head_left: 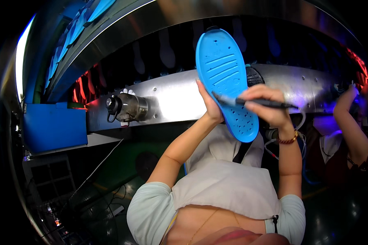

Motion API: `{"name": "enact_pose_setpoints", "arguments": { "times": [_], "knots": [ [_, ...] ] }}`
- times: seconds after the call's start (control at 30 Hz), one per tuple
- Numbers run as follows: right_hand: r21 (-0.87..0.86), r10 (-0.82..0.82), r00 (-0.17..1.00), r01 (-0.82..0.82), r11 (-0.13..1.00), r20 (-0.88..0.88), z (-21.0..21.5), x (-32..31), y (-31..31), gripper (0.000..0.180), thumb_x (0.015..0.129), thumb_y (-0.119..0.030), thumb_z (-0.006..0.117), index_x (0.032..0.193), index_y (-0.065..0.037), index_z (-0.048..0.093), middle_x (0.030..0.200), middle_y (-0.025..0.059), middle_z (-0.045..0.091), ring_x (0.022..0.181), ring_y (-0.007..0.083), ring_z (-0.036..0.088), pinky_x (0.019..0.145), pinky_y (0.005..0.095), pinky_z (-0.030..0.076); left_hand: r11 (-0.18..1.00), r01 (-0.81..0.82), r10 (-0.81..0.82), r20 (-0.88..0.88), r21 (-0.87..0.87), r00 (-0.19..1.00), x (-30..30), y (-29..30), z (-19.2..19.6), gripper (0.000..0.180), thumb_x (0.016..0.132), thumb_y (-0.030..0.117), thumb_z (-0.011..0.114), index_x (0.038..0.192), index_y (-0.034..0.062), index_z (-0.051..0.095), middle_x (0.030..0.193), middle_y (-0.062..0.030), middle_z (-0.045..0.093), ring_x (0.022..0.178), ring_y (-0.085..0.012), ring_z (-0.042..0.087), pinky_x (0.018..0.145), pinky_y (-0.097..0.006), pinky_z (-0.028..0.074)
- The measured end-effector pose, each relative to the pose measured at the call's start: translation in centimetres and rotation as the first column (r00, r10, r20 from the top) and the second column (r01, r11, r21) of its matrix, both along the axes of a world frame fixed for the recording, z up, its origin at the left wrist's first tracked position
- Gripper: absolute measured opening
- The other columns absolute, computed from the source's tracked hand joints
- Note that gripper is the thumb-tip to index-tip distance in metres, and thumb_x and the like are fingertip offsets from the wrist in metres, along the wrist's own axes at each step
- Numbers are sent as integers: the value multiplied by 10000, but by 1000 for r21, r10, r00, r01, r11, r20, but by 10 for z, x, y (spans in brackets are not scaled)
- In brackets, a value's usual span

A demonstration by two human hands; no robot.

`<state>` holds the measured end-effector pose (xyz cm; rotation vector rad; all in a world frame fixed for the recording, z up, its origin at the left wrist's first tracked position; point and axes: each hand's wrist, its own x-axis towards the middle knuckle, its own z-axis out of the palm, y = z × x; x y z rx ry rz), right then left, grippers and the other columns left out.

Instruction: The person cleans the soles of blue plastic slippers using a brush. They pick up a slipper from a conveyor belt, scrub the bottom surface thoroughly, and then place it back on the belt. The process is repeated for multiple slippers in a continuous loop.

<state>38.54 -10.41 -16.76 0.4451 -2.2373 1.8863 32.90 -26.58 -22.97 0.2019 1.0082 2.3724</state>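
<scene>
Blue sole [227, 75] rests against left fingers [202, 89], right fingers [259, 93] gripping a brush [274, 104].

We see a blue sole [223, 75] of matt, rubber-like material, its face lined and pitted; a brush [270, 103] with a smooth, dark handle; a counter [178, 98] of smooth, shiny metal; a bottle [131, 108] of glossy, plastic-looking material; a pale garment [227, 185] of matt, creased cloth; and a blue box [55, 127], smooth-faced.

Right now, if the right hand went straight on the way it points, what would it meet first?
Most likely the blue shoe sole: the brush in the right hand already overlaps it in this view, though whether they touch is unclear.
</scene>
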Motion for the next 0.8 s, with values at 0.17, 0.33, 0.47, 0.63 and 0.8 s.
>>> {"name": "enact_pose_setpoints", "arguments": {
  "times": [0.17, 0.33, 0.47, 0.63, 0.8],
  "knots": [
    [-87, 105, 990, -114, 990, -96, -2, 2, 7, 249, 652, 27, 679, 898, -14, 683, 911, 102, 678, 860, 178, 562, 809, 293, 453, 985, -81, 90, -54, 154, 994, -17, -4, 5, 1078, 669, 869, 42, 1276, 39, 367, 1089, -206, 546, 924, -318, 594, 793, -446, 511],
    [147, 226, 973, -219, 965, -34, -3, 9, 8, 243, 671, -74, 744, 911, -70, 701, 945, 16, 687, 822, 142, 515, 781, 266, 429, 890, -46, 121, -137, 453, 983, -31, -14, 12, 1078, 662, 881, 165, 1287, 36, 404, 1046, -258, 571, 925, -379, 589, 794, -471, 501],
    [-46, 119, 993, -118, 992, 22, -3, 12, 7, 218, 681, -45, 731, 896, -60, 698, 930, 57, 684, 858, 163, 567, 800, 287, 453, 867, -42, 116, -121, 496, 986, -37, -23, 18, 1065, 665, 879, 165, 1278, 48, 429, 1062, -262, 565, 931, -385, 586, 804, -476, 497],
    [93, 249, 968, -244, 965, -44, -4, 16, 9, 237, 663, 11, 724, 894, -31, 694, 903, 72, 683, 870, 182, 596, 797, 290, 471, 861, -57, 155, -154, 506, 976, -41, -28, 30, 1072, 671, 874, 137, 1277, 39, 430, 1025, -267, 577, 919, -387, 586, 823, -490, 479],
    [25, -44, 991, 42, 999, 124, -12, 19, 11, 252, 698, 24, 692, 944, -27, 678, 901, 91, 665, 870, 182, 602, 792, 288, 481, 896, -139, 208, -122, 421, 971, -44, -30, 30, 1090, 666, 879, 128, 1279, 29, 424, 1027, -271, 577, 891, -390, 582, 813, -490, 473]
  ]
}}
